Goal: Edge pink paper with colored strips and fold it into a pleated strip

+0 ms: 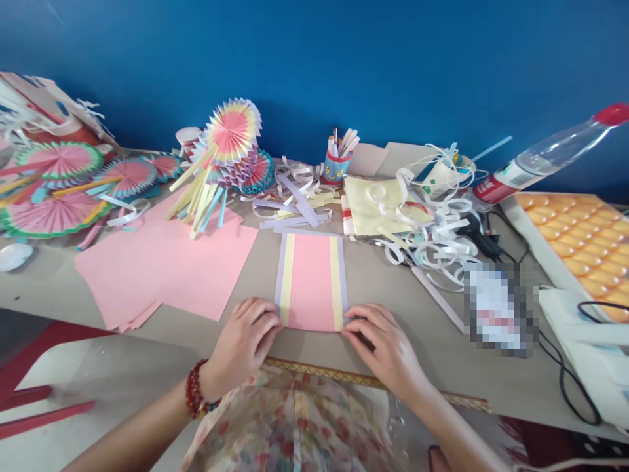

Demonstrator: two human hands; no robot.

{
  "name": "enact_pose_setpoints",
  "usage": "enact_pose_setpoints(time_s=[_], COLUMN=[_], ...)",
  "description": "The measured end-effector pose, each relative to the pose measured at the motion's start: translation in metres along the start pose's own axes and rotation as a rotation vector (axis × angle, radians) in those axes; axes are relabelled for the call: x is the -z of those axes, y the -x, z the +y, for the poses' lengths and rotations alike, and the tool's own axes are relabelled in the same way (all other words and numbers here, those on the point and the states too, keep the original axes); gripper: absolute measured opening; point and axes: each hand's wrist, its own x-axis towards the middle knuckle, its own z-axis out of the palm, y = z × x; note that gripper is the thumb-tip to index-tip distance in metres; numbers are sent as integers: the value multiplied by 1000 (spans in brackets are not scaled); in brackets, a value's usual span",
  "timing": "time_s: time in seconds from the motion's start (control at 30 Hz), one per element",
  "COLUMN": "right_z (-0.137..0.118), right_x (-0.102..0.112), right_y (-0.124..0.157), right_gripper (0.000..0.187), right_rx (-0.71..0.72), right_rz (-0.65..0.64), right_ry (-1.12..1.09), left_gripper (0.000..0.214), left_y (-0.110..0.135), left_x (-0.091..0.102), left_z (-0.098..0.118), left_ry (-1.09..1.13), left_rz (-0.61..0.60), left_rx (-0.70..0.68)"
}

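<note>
A pink paper sheet with yellow and lilac stripes along both long sides [311,280] lies on the grey table [383,275] in front of me. My left hand [244,341] pinches its near left corner, fingers curled on the edge. My right hand [386,344] pinches the near right corner in the same way. A red bead bracelet [194,392] sits on my left wrist.
A stack of plain pink sheets [167,265] lies to the left. Folded paper fans [59,190] and a fan lantern [230,141] stand at the back left. White paper strips [432,226], a pen cup [337,164], a tilted bottle [550,157], cables and an orange tray [584,236] fill the right.
</note>
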Motion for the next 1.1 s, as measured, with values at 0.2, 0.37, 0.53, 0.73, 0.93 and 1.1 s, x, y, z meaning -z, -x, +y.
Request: enact_pose_setpoints(time_s=[0.2, 0.37, 0.53, 0.73, 0.93, 1.1], right_z=[1, 2, 3, 3, 0, -1], right_x=[2, 2, 3, 5, 7, 6], right_y=[-6, -9, -10, -14, -19, -18], right_gripper=[13, 13, 12, 16, 19, 17], right_rx=[-81, -77, -82, -81, -71, -82], right_rz=[-11, -30, -70, -111, -115, -127], right_ry=[-44, 3, 41, 92, 148, 158], left_gripper=[11, 8, 7, 8, 8, 8], left_y=[-4, -6, -5, -5, -6, -7], left_x=[-1, -2, -3, -2, -2, -1], left_z=[4, 4, 4, 2, 3, 3], left_ry=[-23, -86, -87, -83, -94, -92], left_rz=[19, 33, 42, 42, 45, 49], left_rx=[93, 130, 151, 166, 173, 167])
